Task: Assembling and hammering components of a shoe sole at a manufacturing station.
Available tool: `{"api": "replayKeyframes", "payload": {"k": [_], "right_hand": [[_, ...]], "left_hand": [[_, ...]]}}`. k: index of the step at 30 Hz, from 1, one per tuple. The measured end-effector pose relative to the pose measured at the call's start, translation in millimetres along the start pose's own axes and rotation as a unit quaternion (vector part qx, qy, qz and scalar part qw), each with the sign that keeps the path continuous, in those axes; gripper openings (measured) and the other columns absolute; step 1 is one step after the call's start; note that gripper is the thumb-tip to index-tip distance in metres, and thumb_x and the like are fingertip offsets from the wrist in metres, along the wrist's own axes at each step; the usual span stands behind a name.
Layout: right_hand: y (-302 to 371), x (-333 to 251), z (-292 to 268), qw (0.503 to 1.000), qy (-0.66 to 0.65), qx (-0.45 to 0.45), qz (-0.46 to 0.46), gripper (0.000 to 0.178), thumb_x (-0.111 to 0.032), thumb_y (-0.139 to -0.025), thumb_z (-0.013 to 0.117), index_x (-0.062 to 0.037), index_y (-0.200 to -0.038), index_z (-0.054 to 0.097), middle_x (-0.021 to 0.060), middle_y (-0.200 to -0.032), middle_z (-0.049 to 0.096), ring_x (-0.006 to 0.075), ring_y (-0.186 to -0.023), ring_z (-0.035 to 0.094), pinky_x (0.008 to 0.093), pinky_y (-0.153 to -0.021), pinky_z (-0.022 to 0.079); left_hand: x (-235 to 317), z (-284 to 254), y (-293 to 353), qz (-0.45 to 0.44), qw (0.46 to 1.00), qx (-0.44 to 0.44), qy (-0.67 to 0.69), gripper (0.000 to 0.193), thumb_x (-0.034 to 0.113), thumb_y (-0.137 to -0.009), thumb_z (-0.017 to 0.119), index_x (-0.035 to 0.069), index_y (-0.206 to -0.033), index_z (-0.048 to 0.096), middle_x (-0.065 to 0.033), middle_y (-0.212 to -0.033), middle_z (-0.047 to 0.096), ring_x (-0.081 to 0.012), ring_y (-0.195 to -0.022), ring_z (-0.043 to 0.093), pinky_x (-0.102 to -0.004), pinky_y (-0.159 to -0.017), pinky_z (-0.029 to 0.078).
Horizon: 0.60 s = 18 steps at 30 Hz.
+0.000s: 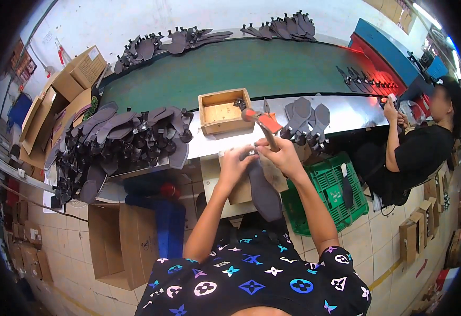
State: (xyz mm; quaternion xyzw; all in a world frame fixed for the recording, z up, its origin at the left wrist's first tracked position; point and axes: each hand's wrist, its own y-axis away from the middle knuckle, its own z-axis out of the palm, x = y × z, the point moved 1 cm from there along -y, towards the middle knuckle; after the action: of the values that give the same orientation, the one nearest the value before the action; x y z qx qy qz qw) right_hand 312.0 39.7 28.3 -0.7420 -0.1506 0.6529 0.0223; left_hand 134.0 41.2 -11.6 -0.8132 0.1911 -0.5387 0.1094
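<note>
A dark grey shoe sole (264,196) with its wide end toward me lies over the front of the bench. At its narrow far end, the fingers of my left hand (235,166) are closed around it. My right hand (282,157) is shut on a hammer (268,131) whose reddish head tilts up and away from me. The right fingertips also come close to the sole's narrow end, where the small part between the two hands is mostly hidden. Just beyond the hammer lies an orange object (270,122), partly covered by it.
A wooden box (225,125) with small dark parts stands ahead. Heaped soles with heels (130,131) fill the left; a few soles (305,117) lie right. Beyond runs a green conveyor belt (230,68). A green crate (330,192) stands low right, near a seated co-worker (420,137).
</note>
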Motion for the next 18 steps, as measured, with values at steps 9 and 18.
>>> {"api": "replayKeyframes", "payload": {"k": [9,18], "right_hand": [[-2.2,-7.0,-1.5,0.966,0.217,-0.070,-0.121,0.022,-0.003,-0.078,0.074,0.0012,-0.099,0.067,0.0100,-0.086,0.066,0.0229,-0.078,0.065,0.0323,-0.076,0.050],[50.7,-66.8,7.4,0.994,0.088,0.056,0.038,0.029,-0.012,-0.092,0.064,0.0021,-0.117,0.058,0.0205,-0.088,0.065,0.0323,-0.076,0.065,0.0360,-0.068,0.050]], "left_hand": [[-1.9,-8.2,-2.1,-0.033,0.999,-0.022,-0.009,0.024,0.013,-0.077,0.075,0.003,-0.099,0.071,-0.0171,-0.097,0.071,-0.0337,-0.086,0.067,-0.0390,-0.081,0.050],[-21.7,-6.5,0.5,-0.069,0.989,-0.058,0.114,0.030,0.011,-0.078,0.075,0.004,-0.108,0.073,-0.0126,-0.094,0.073,-0.0181,-0.087,0.067,-0.0303,-0.080,0.051]]}}
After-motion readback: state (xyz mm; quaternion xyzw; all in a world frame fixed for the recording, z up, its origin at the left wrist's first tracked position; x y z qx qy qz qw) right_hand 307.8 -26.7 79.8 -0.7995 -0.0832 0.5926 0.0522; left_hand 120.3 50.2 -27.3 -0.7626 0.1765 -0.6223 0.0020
